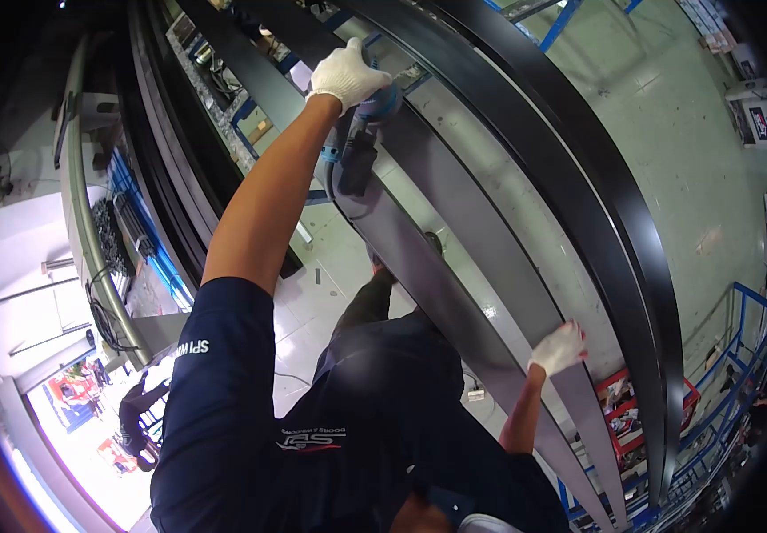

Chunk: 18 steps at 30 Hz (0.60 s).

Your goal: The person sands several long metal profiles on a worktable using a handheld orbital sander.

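Observation:
My left hand (348,75), in a white knit glove, is closed over the top of a teal-and-black power tool (359,160). The tool sits on the upper part of a long grey metal profile (437,293); its exact kind is hard to make out. Low on the right, my right hand (559,348), also gloved in white, lies on another long grey profile (490,240) beside the first. Its fingers are apart and reach over the profile's far edge.
Two long black profiles (570,169) run alongside on the right. Red bins (623,413) and blue metal racking (739,346) stand at the lower right. More dark profiles (170,133) lie on the left. Another person (139,413) is in the background at lower left.

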Available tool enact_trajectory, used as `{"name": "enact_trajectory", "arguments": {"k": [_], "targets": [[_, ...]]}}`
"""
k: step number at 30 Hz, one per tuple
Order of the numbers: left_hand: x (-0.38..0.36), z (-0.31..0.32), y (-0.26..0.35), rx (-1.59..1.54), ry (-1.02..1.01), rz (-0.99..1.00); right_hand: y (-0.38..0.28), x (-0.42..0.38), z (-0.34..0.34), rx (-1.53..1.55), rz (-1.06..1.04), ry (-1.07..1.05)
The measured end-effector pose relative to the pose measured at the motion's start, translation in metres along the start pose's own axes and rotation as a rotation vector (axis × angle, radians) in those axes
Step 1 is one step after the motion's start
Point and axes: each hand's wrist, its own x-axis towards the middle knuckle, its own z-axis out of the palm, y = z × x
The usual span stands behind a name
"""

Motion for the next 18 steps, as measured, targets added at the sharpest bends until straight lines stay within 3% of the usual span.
{"name": "enact_trajectory", "arguments": {"k": [3,12,15,18], "targets": [[-0.009,0.005,0.015,0.058,0.013,0.085,-0.064,0.019,-0.022,0.179,0.027,-0.101],[-0.117,0.042,0.119,-0.213,-0.309,0.62,-0.056,0.026,-0.004,0.292,0.02,0.048],[-0.127,0.044,0.12,-0.168,-0.417,0.723,-0.068,0.022,-0.015,0.312,0.079,0.034],[-0.109,0.031,0.09,-0.148,-0.361,0.708,-0.064,0.018,-0.005,0.291,0.101,0.091]]}}
